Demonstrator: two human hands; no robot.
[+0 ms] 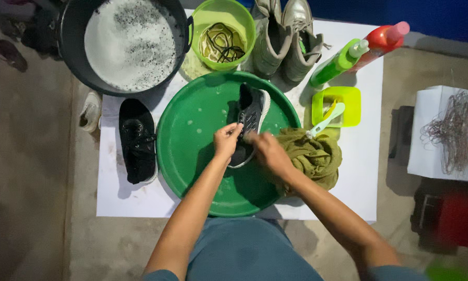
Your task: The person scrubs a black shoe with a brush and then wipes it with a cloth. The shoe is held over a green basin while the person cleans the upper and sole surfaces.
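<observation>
So there's a dark sneaker sitting over the big green basin, toe end pointing away from the person. Both hands are on it: the left hand pinches the near part of the shoe and the right hand is closed on it right next to the left, so they're pretty much together. Can't tell if the right one has anything else in it.

Just right of the basin there's a crumpled olive cloth with a white brush resting across a small yellow-green tray. The other black sneaker lies left of the basin on the white sheet. Further back: a dark tub of foamy water, a small green bowl with laces, a pair of grey boots, and green and red bottles.
</observation>
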